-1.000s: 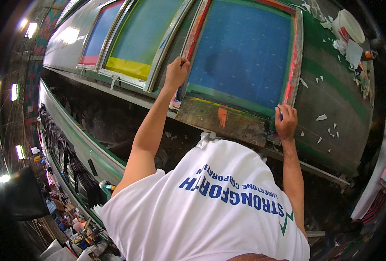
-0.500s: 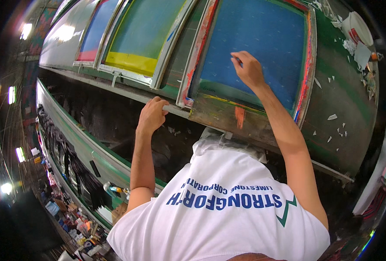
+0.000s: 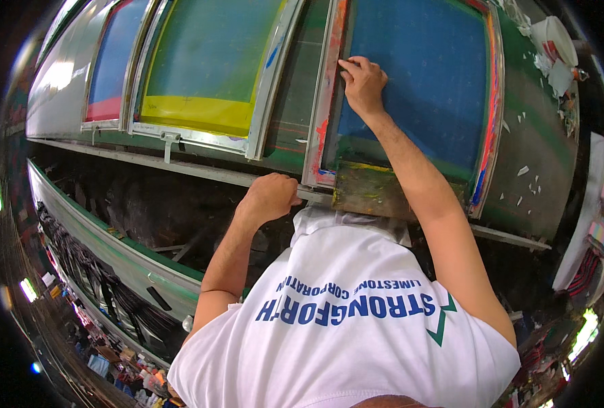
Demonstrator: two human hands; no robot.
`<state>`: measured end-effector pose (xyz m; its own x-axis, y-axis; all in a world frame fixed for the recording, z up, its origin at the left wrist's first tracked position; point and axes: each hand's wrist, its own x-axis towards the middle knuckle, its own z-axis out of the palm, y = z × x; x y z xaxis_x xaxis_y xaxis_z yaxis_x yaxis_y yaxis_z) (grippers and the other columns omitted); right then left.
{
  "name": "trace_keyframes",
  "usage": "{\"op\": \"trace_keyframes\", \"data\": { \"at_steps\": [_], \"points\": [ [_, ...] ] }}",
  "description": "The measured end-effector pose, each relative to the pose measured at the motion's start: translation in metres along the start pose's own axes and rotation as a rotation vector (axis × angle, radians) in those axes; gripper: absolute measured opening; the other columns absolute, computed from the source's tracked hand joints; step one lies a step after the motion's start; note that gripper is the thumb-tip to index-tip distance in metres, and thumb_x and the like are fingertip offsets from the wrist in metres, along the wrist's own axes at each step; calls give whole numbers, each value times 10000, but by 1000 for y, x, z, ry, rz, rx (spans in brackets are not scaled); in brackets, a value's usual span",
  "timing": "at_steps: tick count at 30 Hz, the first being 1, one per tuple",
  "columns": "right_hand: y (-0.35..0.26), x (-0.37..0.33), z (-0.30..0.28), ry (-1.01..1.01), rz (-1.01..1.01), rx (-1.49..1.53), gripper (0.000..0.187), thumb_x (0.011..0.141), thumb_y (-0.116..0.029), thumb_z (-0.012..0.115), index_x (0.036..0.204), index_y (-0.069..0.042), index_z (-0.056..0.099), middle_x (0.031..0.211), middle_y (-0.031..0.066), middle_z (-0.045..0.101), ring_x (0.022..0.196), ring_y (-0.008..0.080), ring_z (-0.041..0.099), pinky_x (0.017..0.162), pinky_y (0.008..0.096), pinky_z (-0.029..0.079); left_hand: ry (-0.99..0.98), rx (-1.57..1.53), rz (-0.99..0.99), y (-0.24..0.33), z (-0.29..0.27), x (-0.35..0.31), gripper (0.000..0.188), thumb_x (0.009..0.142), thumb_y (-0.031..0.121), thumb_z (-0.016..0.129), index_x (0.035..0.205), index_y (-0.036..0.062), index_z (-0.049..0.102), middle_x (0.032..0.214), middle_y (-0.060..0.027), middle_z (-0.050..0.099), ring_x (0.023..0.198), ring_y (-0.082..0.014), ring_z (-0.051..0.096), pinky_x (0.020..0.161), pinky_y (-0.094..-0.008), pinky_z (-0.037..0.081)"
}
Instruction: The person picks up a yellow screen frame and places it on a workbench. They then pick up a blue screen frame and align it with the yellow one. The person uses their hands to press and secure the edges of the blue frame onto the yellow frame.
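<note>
A screen-printing screen (image 3: 421,88) with blue mesh and a paint-smeared frame lies in front of me. My right hand (image 3: 364,87) is above its mesh, fingertips pinched at the inner edge of the left frame bar. Whatever those fingers hold, if anything, is too small to make out. My left hand (image 3: 271,197) is curled at the table's near rail, beside the screen's lower left corner. Its fingertips are hidden, so I cannot see what they grip. A dark, paint-stained board (image 3: 363,190) crosses the screen's near end, partly covered by my right forearm.
Left of it lie a yellow-and-green screen (image 3: 200,109) and a blue screen with a pink band (image 3: 115,75). A white tub (image 3: 554,41) and paper scraps (image 3: 523,171) are on the green table at right. Behind a dark gap stands another long table (image 3: 111,238).
My right hand has moved left, from over the mesh to the left frame bar. My left hand has turned and curled more at the rail. The whole view has shifted.
</note>
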<state>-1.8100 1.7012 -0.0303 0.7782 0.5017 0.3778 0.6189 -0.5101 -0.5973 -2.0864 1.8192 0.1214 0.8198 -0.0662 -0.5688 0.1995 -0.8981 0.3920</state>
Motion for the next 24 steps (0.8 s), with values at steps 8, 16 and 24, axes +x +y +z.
{"op": "trace_keyframes", "data": {
  "at_steps": [8,16,24],
  "points": [
    [9,24,-7,19,-87,-8,71,910,-191,778,979,-188,792,1066,-33,716,1012,218,664,970,466,392,392,-288,101,-3,-42,42,144,921,140,737,921,27,648,932,-148,657,903,-398,649,787,-481,518],
    [2,20,-3,42,-102,12,45,932,-159,738,963,-159,771,1014,-19,717,996,220,682,954,451,428,627,-478,118,1,-77,98,166,926,141,778,950,0,692,883,-141,687,745,-300,674,683,-395,536],
    [31,46,-14,-193,-507,-11,188,957,-121,657,1113,-21,688,1183,118,615,1058,276,655,974,442,516,696,-377,205,-28,-91,170,176,964,157,763,967,-8,702,823,-125,677,717,-231,649,672,-350,515]
  ]
}}
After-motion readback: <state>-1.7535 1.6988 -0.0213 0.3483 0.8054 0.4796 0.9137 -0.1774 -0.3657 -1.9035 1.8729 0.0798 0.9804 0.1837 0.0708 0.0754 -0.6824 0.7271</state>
